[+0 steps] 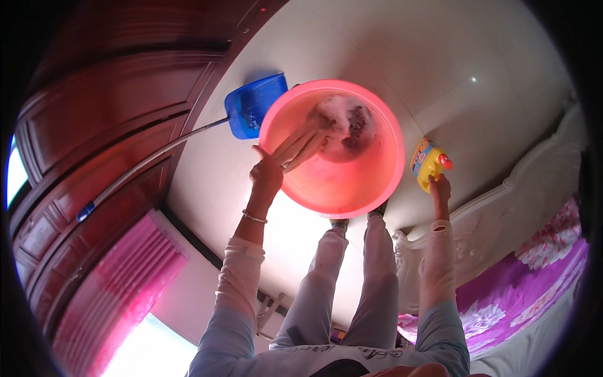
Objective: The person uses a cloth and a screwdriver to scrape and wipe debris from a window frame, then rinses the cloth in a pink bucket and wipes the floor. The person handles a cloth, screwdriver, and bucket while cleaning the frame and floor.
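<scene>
On the floor before me is a round pink basin point(396, 135). A dark, wet-looking heap point(359, 125) lies in it under white foam; its kind is hard to make out. A long tan piece that looks wooden point(298, 147), in two strips, slants from the foam to the basin's left rim. My left hand point(267, 173) is closed around its near end at the rim, one finger sticking out. To the right of the basin, my right hand point(440, 188) grips a yellow detergent bottle point(428, 164) with a red cap. Whether the bottle touches the floor is unclear.
A blue dustpan point(254, 103) with a long handle point(169, 146) lies beside the basin's left side, near a dark red wooden cabinet point(113, 81). White carved bed framing point(480, 232) and a purple flowered bedcover point(502, 305) are on the right. A pink curtain point(122, 286) hangs lower left.
</scene>
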Available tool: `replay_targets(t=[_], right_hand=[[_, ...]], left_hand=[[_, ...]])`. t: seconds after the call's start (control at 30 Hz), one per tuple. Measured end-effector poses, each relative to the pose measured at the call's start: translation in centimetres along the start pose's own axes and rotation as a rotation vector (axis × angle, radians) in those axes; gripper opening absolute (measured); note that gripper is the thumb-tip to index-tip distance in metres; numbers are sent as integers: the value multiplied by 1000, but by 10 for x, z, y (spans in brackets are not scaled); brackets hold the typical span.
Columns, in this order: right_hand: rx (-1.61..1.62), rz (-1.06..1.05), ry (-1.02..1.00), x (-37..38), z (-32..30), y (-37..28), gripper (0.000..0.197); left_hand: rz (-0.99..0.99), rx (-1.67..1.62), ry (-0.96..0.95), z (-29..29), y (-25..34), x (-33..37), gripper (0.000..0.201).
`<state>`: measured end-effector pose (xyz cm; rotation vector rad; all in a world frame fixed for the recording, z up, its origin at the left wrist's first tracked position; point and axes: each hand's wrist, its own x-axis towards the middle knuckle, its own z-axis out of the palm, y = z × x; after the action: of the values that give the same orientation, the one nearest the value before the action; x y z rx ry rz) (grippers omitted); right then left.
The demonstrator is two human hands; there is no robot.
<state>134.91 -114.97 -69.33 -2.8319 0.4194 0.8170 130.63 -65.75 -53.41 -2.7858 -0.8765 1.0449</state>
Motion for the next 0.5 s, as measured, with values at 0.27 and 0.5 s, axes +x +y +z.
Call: replay_targets(t=[0.27,0.5], right_hand=[[591,-1060,-148,-125,-158,-203,57],[1011,-694,-581,-86,-43,-239,35]], left_hand=[[285,-917,-224,-101,16,-118,39],[326,-1812,-230,-99,0,-161,53]])
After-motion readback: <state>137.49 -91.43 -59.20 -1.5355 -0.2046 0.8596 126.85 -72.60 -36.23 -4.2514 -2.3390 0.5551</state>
